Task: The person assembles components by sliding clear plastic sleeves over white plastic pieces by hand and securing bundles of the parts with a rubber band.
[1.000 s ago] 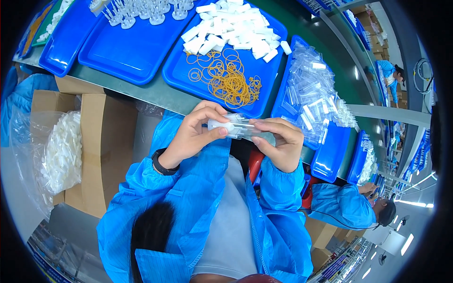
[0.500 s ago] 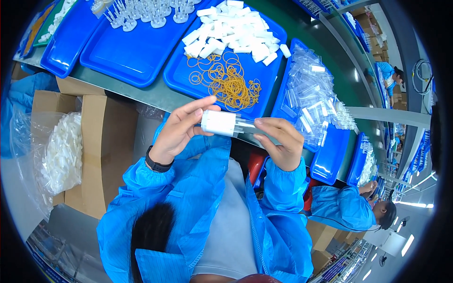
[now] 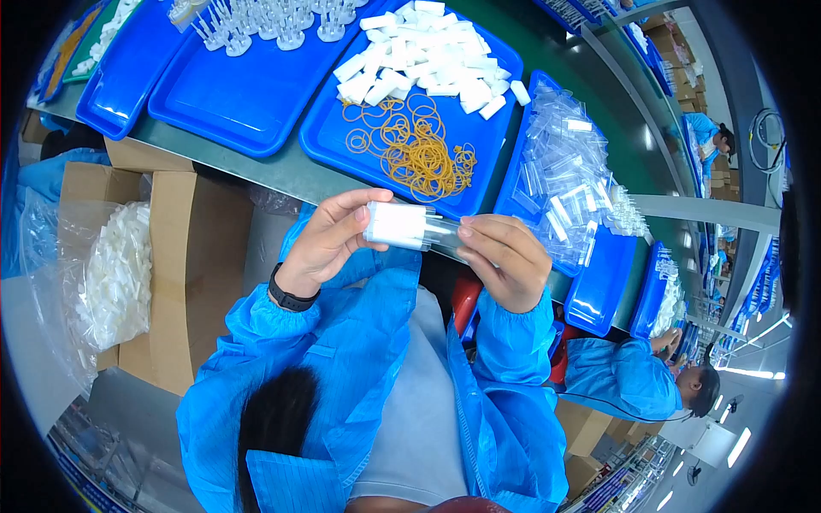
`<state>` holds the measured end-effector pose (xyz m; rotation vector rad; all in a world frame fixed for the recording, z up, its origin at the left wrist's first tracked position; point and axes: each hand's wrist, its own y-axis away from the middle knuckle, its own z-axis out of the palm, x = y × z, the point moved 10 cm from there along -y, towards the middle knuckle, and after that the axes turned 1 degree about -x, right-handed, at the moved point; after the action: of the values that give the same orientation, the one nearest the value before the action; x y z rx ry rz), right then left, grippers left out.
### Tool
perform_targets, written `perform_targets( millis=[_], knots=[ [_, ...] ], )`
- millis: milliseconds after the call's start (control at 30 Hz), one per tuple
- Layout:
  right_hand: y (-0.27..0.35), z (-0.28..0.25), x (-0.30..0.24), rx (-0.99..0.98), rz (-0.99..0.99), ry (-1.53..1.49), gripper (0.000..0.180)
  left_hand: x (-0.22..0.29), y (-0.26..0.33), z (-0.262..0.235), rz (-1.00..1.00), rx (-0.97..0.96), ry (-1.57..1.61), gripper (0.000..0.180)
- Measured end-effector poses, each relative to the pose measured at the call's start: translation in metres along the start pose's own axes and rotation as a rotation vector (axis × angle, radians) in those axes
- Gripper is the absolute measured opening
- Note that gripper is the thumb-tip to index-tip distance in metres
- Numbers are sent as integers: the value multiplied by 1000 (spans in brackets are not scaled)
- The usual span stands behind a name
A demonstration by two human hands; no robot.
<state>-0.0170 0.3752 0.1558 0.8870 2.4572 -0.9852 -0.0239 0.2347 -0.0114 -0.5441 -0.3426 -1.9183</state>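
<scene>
In front of my chest, my left hand (image 3: pixel 323 244) holds a white block-shaped piece (image 3: pixel 398 225) between thumb and fingers. Thin clear prongs stick out of the block's right end. My right hand (image 3: pixel 513 261) pinches a clear plastic sleeve (image 3: pixel 445 233), which reaches from my fingertips to the prongs. How far the prongs sit inside the sleeve I cannot tell. Just beyond the hands, a blue tray (image 3: pixel 321 145) carries a heap of white blocks (image 3: pixel 428 56) and a tangle of amber rubber bands (image 3: pixel 423 158).
Clear plastic sleeves (image 3: pixel 560 162) fill a tray on the right. Clear pronged parts (image 3: pixel 286 21) stand in a tray at the far left. A cardboard box (image 3: pixel 175 282) beside a bag of white pieces (image 3: pixel 115 282) is at my left. A co-worker (image 3: pixel 620 376) in blue sits at right.
My left fingers have lowered and closed in on the white block. My right fingers have drawn together on the clear sleeve, and more of it shows between the hands.
</scene>
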Motion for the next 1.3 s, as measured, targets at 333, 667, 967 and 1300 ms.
perform_targets(
  millis=[333,667,967,1300],
  knots=[
    [11,1,22,67,167,-189,29,0,1,8,-12,-28,38,37],
    [7,-3,7,68,51,-123,29,0,0,6,-9,-14,59,33],
    [11,0,20,51,176,-195,29,-2,1,6,-19,-25,51,32],
    [2,7,6,22,21,-150,26,-22,4,-2,-71,-62,261,41]
  ],
)
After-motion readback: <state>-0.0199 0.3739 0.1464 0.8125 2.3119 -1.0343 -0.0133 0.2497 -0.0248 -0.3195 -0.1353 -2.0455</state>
